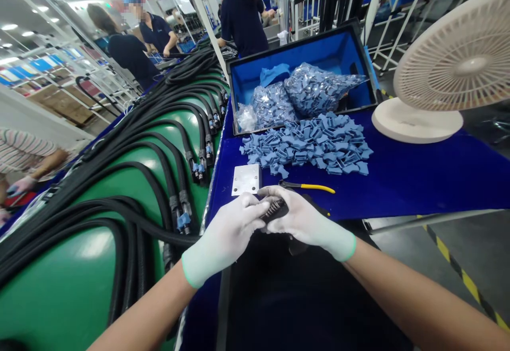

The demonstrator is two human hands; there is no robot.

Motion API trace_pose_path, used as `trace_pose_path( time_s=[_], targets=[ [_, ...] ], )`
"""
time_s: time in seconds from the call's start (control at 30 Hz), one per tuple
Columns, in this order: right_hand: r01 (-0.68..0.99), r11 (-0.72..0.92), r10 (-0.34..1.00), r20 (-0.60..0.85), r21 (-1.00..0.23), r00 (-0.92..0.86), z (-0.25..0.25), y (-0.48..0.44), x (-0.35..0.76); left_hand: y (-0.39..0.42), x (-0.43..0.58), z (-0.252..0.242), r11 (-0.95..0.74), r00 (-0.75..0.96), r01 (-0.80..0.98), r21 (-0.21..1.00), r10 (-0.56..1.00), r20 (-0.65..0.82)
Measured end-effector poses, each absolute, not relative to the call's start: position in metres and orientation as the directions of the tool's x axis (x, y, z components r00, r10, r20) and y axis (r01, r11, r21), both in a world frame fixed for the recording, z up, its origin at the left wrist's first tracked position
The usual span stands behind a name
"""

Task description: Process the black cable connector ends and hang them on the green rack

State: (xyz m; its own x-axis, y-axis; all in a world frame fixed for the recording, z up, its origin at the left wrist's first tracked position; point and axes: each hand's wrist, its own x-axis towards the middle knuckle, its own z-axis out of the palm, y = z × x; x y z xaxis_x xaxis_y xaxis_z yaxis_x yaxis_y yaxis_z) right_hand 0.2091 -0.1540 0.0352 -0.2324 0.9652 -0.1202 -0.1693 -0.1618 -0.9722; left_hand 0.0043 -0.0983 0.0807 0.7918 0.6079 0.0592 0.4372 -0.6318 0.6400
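My left hand (229,229), in a white glove, is closed around the end part of a black hose (175,238) that comes in from the left. Between my two hands shows the ribbed, spring-like fitting (273,209) at the hose's end. My right hand (305,218), gloved too, has its fingers wrapped about the fitting from the other side. The fingers hide much of it. Just beyond my hands lie a metal block with holes (246,179) and a tool with a yellow handle (317,187). Behind these is a heap of small blue clips (311,144).
A blue bin (334,48) holds bags of blue clips (314,88). At the right stands a beige fan (418,120). Many black hoses (147,149) with fittings lie over the green surface (91,250) at left. Several people (243,19) work farther back and at left.
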Motion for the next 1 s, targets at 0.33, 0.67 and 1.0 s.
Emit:
trace_pose_path(
  time_s=[0.33, 0.67, 1.0],
  targets=[
    [-0.275, -0.136, 0.985, -0.1, -0.952, -0.143, 0.03, -0.15, 0.204, -0.083, 0.004, 0.06, -0.281, 0.501, 0.56, 0.779, 0.864, -0.049],
    [0.005, -0.033, 0.961, -0.033, -0.999, -0.274, 0.028, -0.159, 0.198, -0.109, -0.019, 0.047, 0.357, 0.169, -0.504, 0.786, 0.934, -0.316],
    [0.935, -0.192, 0.981, -0.035, -0.298, 0.19, -0.004, -0.055, 0.246, -0.012, -0.013, 0.087, -0.182, 0.073, -0.221, 0.958, 0.977, 0.202]
  ],
)
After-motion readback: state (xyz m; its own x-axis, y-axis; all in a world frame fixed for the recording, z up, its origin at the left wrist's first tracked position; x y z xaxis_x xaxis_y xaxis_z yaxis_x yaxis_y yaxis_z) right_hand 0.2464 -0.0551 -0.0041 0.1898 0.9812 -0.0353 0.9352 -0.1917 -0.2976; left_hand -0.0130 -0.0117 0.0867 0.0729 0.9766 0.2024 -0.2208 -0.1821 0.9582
